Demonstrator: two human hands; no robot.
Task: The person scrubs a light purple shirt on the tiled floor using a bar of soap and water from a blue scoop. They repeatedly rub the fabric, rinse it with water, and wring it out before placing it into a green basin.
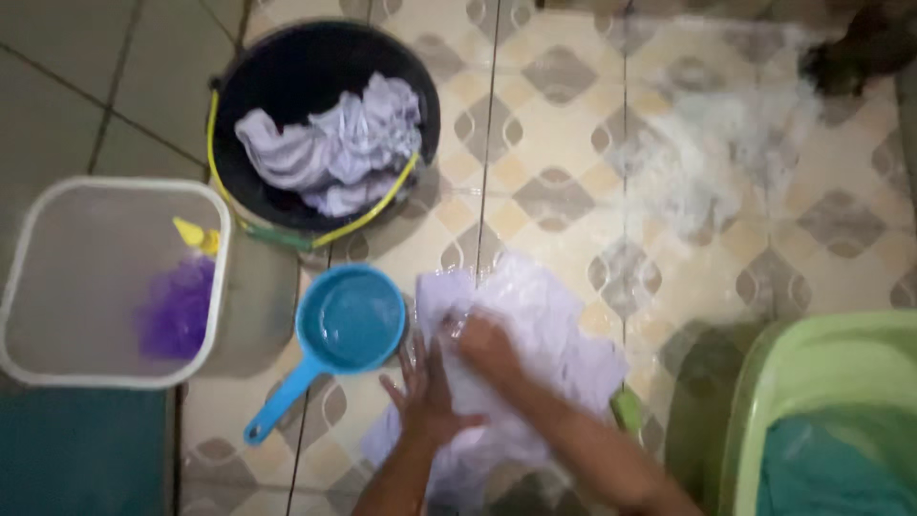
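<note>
A: Item one, the pale lilac cloth (535, 334). Where was it?

B: Spread flat on the wet tiled floor (564, 143), right in front of the person. Both hands were on it. The left hand (425, 392) lay open, fingers splayed, pressing down. The right hand (487, 346) was blurred; it looked curled over a fold of the cloth, though I couldn't say whether it gripped.

A: Next outward?

B: A blue scoop (346, 323) with water in it, just beside the cloth's left edge, handle pointing toward the person. Beyond that, a black bucket (287, 67) holding more pale laundry (334, 143). Further left, a white square bin (29, 287) with something purple and yellow inside. Lower right, a green tub (764, 382) with a teal cloth in it. Suds (726, 153) lay on the floor, upper right.

A: Risks?

B: In my judgement, a wide sweep of the left hand could have knocked the scoop and spilled it. The soapy tiles looked slippery underfoot.
</note>
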